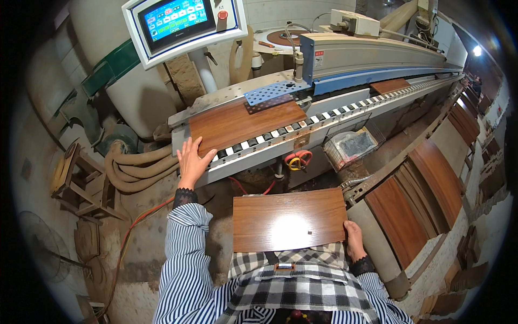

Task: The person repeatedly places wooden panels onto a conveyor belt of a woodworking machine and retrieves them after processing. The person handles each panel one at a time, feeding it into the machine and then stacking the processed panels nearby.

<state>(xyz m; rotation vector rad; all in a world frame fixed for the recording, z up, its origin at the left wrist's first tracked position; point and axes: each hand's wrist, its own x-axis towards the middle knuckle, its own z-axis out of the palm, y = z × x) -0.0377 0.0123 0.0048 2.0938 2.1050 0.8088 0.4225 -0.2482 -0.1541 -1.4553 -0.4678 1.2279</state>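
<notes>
My left hand (193, 162), fingers spread, rests at the near left end of a brown wood-grain board (232, 126). That board lies on the machine's feed bed, its far end beneath a blue perforated plate (271, 92). Along its near edge runs a conveyor track (280, 131) of black and white pads. A second wood-grain board (288, 221) is held level in front of my waist, with glare across its middle. My right hand (354, 239) grips the right edge of this board, the fingers partly hidden under it.
A control panel (175, 24) with a lit screen and red button stands at upper left. Another board (389, 86) sits farther along the track. Stacked boards (395, 220) lie on a roller stand at right. Thick hoses (135, 170) and a wire basket (353, 144) are near the machine.
</notes>
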